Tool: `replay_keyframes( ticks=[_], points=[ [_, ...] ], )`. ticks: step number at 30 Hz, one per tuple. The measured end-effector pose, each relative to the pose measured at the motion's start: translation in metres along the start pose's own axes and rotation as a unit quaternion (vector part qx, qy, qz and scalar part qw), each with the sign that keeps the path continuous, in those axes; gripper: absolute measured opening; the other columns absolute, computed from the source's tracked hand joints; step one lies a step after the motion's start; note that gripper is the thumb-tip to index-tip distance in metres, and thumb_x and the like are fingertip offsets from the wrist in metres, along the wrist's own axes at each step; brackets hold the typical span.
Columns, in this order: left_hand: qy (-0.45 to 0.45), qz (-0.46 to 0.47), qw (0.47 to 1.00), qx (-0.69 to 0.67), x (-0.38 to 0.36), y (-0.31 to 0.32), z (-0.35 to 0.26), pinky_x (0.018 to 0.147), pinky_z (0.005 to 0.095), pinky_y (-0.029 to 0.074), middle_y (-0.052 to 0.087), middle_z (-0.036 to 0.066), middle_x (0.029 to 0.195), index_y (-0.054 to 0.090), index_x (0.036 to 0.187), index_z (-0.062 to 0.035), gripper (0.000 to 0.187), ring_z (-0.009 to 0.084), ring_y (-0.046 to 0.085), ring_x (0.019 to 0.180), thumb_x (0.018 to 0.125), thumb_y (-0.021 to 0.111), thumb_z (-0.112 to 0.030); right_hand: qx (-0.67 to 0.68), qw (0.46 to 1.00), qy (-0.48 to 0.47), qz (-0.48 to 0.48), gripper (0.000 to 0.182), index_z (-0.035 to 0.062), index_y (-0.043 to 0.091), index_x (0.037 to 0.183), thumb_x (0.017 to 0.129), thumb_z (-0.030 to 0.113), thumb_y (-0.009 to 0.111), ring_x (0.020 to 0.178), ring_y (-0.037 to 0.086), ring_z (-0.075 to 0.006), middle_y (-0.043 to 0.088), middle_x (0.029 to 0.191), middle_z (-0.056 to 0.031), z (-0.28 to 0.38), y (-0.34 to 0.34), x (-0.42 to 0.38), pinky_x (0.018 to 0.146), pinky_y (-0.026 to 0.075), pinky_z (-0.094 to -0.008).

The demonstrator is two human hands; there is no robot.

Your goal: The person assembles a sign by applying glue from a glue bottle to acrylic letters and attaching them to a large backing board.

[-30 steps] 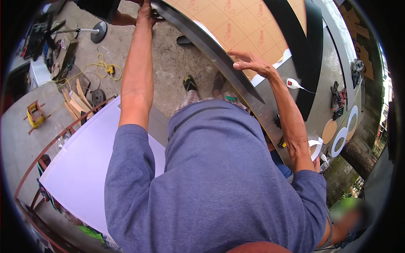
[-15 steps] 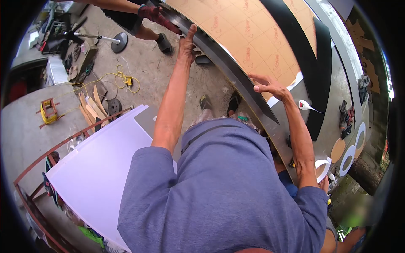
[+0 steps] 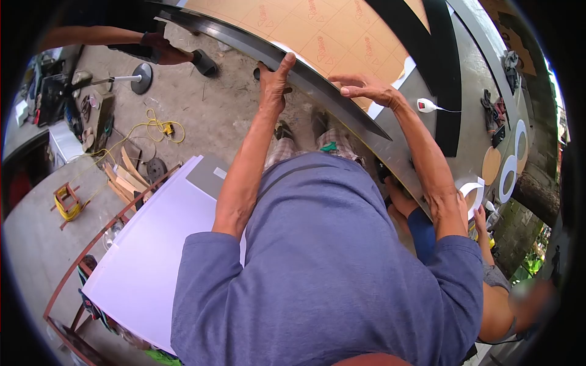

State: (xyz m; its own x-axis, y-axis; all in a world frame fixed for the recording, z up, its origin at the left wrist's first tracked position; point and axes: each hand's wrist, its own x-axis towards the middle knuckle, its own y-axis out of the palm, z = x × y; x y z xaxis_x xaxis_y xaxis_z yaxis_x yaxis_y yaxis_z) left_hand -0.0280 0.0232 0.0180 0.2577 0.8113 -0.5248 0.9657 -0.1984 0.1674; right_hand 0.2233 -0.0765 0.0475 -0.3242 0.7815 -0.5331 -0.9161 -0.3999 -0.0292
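A long dark grey strip, bent like an angle [image 3: 244, 46], runs along the near edge of the worktable, its pointed end toward my right side. My left hand [image 3: 274, 85] grips its near edge, thumb laid over the top and fingers below. My right hand [image 3: 366, 89] is over the strip close to its pointed end, fingers stretched out and apart. Beyond the strip lies a sheet with printed brown paper covering [image 3: 348, 36], its white edge showing near my right hand.
Black strips [image 3: 448, 79] and a white corded device [image 3: 426, 105] lie on the worktable [image 3: 415, 143]. At right, another person's hand [image 3: 480, 219] holds a white ring [image 3: 471, 194]. A second person's hand [image 3: 166, 50] is at upper left. White sheets [image 3: 152, 244] are stacked behind me, left.
The co-worker's gloved hand was at the strip's far end and is now away from it. My view has shifted, and both my hands remain at the strip.
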Motion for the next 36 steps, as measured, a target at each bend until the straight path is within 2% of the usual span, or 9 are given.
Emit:
replay_keyframes(
  ticks=[3,7,14,20,22,24,27,34,36],
  points=[
    [0.002,0.016,1.0,-0.015,-0.005,0.002,-0.001,0.096,0.0723,0.04,0.03,0.028,0.151,0.005,0.155,-0.0063,0.141,0.05,0.03,0.141,0.059,0.084,-0.071,-0.025,1.0,-0.018,0.005,0.092,0.0051,0.05,0.145,0.077,0.063,0.073,0.142,0.038,-0.0363,0.048,0.148,-0.0196,-0.003,-0.007,-0.012,0.116,0.031,-0.0447],
    [0.015,0.01,1.0,-0.02,-0.002,0.004,0.015,0.095,0.0726,0.04,0.024,0.029,0.154,-0.001,0.156,-0.0063,0.143,0.0539,0.026,0.141,0.06,0.085,-0.069,-0.024,0.999,-0.005,0.026,0.094,0.0043,0.05,0.144,0.075,0.063,0.074,0.143,0.037,-0.0354,0.047,0.149,-0.0191,-0.01,-0.012,-0.033,0.119,0.027,-0.0449],
    [0.035,-0.025,0.999,-0.032,-0.006,0.015,0.025,0.087,0.0689,0.048,0.033,0.023,0.147,0.026,0.147,-0.0077,0.117,0.0515,0.038,0.132,0.065,0.079,-0.072,-0.034,0.999,-0.008,0.039,0.1,0.0036,0.047,0.146,0.073,0.067,0.072,0.143,0.035,-0.0385,0.042,0.151,-0.0229,-0.026,-0.006,-0.047,0.118,0.027,-0.0477],
    [0.054,-0.013,0.998,-0.035,-0.003,0.016,0.028,0.084,0.0664,0.05,0.036,0.02,0.143,0.029,0.145,-0.0091,0.113,0.0491,0.042,0.129,0.065,0.08,-0.07,-0.055,0.998,0.0,0.042,0.099,0.0074,0.049,0.145,0.071,0.069,0.072,0.14,0.039,-0.0405,0.045,0.148,-0.0256,-0.034,-0.01,-0.045,0.116,0.03,-0.0488],
    [0.058,-0.028,0.997,-0.031,-0.008,0.02,0.024,0.087,0.0729,0.044,0.034,0.02,0.145,0.026,0.148,-0.0121,0.115,0.048,0.038,0.131,0.065,0.079,-0.073,-0.064,0.997,-0.014,0.043,0.098,0.008,0.05,0.145,0.071,0.069,0.071,0.14,0.04,-0.041,0.046,0.147,-0.0261,-0.033,-0.01,-0.041,0.115,0.031,-0.0492],
    [0.041,-0.033,0.997,-0.058,-0.005,0.016,0.031,0.096,0.0788,0.032,0.023,0.023,0.156,0.006,0.156,-0.0087,0.135,0.052,0.024,0.141,0.063,0.082,-0.07,-0.049,0.998,-0.008,0.05,0.098,0.007,0.048,0.146,0.072,0.066,0.072,0.14,0.04,-0.0407,0.045,0.148,-0.0257,-0.034,-0.009,-0.044,0.115,0.03,-0.0494],
    [0.034,-0.015,0.997,-0.065,-0.012,0.02,0.022,0.099,0.0797,0.028,0.019,0.026,0.157,-0.004,0.157,-0.0056,0.144,0.052,0.021,0.143,0.062,0.084,-0.069,-0.049,0.997,0.0,0.058,0.099,0.0051,0.045,0.147,0.072,0.063,0.074,0.139,0.04,-0.0423,0.044,0.149,-0.0254,-0.028,-0.01,-0.047,0.114,0.031,-0.0505],
    [0.039,-0.046,0.997,-0.053,-0.013,0.025,0.023,0.097,0.0764,0.034,0.022,0.028,0.155,0.0,0.156,-0.0034,0.144,0.0518,0.027,0.14,0.06,0.085,-0.069,-0.025,0.998,0.011,0.06,0.099,0.0033,0.042,0.149,0.073,0.056,0.078,0.144,0.034,-0.0418,0.04,0.151,-0.0269,-0.032,-0.009,-0.043,0.116,0.03,-0.0475],
    [0.042,-0.034,0.997,-0.052,-0.009,0.021,0.025,0.095,0.0742,0.038,0.023,0.028,0.153,0.002,0.156,-0.0041,0.142,0.0513,0.032,0.138,0.06,0.085,-0.068,-0.035,0.998,0.01,0.048,0.103,0.0052,0.046,0.147,0.069,0.066,0.075,0.141,0.038,-0.0409,0.042,0.149,-0.0276,-0.034,-0.007,-0.042,0.115,0.03,-0.0476]
  ],
)
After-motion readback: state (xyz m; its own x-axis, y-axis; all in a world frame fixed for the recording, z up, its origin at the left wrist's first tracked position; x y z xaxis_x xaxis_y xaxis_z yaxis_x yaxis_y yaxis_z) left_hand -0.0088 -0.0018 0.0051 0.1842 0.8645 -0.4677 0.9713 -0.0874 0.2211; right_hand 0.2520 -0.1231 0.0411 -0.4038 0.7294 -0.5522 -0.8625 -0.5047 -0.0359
